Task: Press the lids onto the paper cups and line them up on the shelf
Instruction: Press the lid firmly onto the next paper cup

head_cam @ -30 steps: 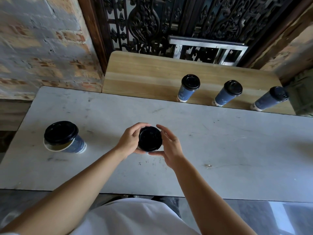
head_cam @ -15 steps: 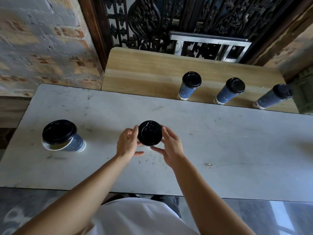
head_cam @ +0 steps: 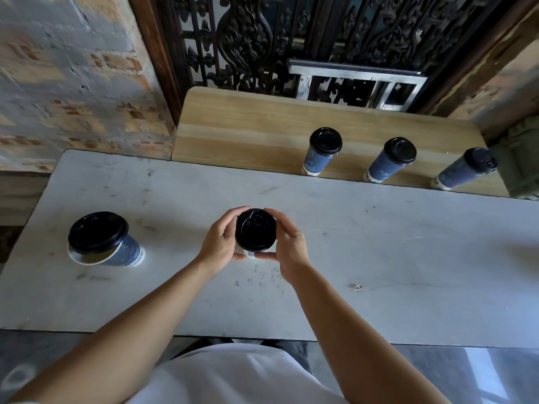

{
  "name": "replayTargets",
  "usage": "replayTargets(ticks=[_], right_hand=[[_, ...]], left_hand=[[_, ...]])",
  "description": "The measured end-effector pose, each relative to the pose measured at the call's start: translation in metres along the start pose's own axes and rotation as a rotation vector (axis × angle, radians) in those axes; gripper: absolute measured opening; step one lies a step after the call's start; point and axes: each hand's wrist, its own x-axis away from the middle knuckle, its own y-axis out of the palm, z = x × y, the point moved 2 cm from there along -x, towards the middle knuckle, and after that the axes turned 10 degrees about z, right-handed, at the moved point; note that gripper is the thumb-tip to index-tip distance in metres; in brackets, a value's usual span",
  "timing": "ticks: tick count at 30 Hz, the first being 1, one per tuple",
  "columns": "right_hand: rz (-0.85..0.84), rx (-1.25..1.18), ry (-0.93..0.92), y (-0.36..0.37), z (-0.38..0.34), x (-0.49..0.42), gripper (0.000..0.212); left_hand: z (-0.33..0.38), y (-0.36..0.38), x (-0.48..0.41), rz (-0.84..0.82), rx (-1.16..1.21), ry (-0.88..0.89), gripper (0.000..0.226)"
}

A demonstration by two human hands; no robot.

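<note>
A blue paper cup with a black lid [head_cam: 255, 233] stands in the middle of the grey table [head_cam: 379, 258]. My left hand [head_cam: 220, 239] grips its left side and my right hand [head_cam: 287, 243] grips its right side, fingers curled round the lid's rim. At the table's left stands another blue cup [head_cam: 105, 242] whose black lid sits loosely and off-centre, leaving part of the white rim showing. Three lidded blue cups [head_cam: 322, 151] [head_cam: 392, 160] [head_cam: 466, 169] stand in a row on the wooden shelf [head_cam: 248, 129] behind the table.
A brick wall [head_cam: 73, 77] rises at the left and a dark ornate iron grille [head_cam: 291, 33] with a metal frame stands behind the shelf. The left half of the shelf holds nothing.
Both hands have shifted round the lid's rim of the middle cup, fingers closing further over it. The other cups have not moved.
</note>
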Motion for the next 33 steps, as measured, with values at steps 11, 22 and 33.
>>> replayTargets(ticks=[11,22,33], right_hand=[[-0.079,-0.125,0.194,-0.005,-0.008,0.008,0.036],[-0.312,0.478,-0.045,-0.013,-0.015,0.015,0.073],[-0.443,1.055,-0.266,-0.058,0.001,-0.025,0.097]], left_hand=[[0.006,-0.005,-0.007,-0.011,-0.020,-0.125,0.033],[-0.021,0.012,0.021,0.122,0.506,-0.682,0.045],[-0.043,0.086,0.060,0.252,0.542,-0.766,0.032]])
